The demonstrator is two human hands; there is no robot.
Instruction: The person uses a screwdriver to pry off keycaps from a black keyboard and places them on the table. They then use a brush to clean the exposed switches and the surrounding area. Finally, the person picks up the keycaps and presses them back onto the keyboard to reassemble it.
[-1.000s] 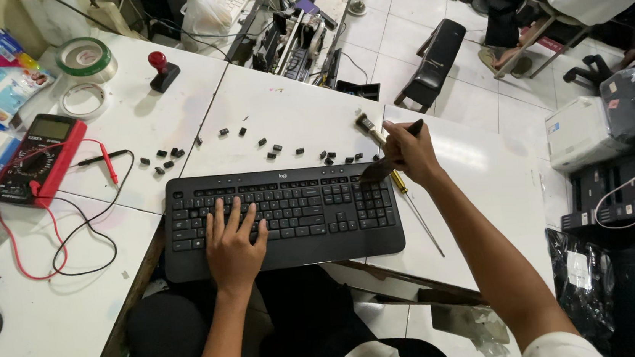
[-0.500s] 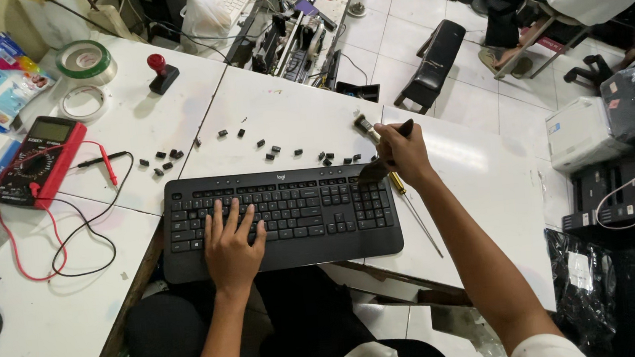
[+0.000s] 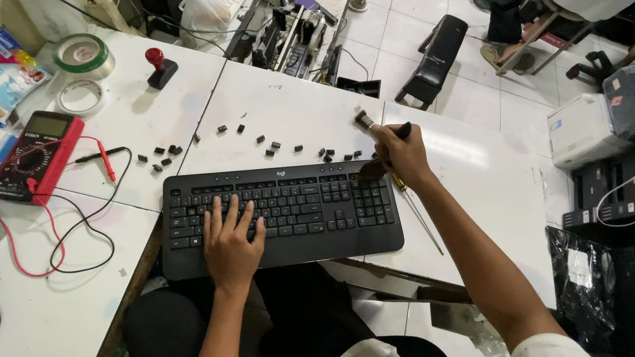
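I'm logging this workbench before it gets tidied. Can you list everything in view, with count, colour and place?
keyboard: one, black, front edge of the white table
loose keycaps: many, black, scattered behind the keyboard
multimeter: one, red and black, left, with red and black leads
tape rolls: two, greenish and clear, far left
joystick knob: one, red on black base, behind the keycaps
screwdriver: one, long metal shaft, right of the keyboard
printer: one, white, on the floor at right
left hand: flat on the keyboard
right hand: grip shut on a black-handled brush at the keyboard's far right corner
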